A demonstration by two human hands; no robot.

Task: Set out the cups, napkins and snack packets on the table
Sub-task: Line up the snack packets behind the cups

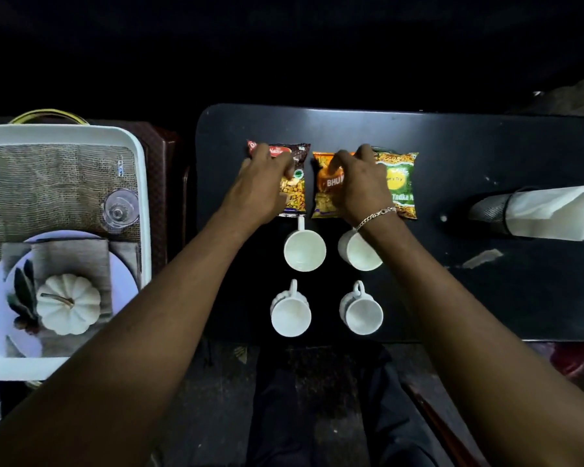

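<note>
Three snack packets lie side by side at the back of the black table [486, 146]: a brown and red one [295, 193], an orange one [324, 197] and a green one [402, 183]. My left hand [260, 187] rests on the brown packet, fingers pinching its top. My right hand [361, 183] lies across the orange packet and grips it near the top. Several white cups stand in front of the packets in two rows, among them one [304, 250] and another [361, 313]. White napkins [553, 214] sit in a black mesh holder [489, 210] at the right.
To the left, a white tray [142, 183] holds a burlap mat, a clear glass [120, 208], a plate with a cloth napkin and a small white pumpkin [69, 303]. A strip of tape [482, 257] lies on the table's right half.
</note>
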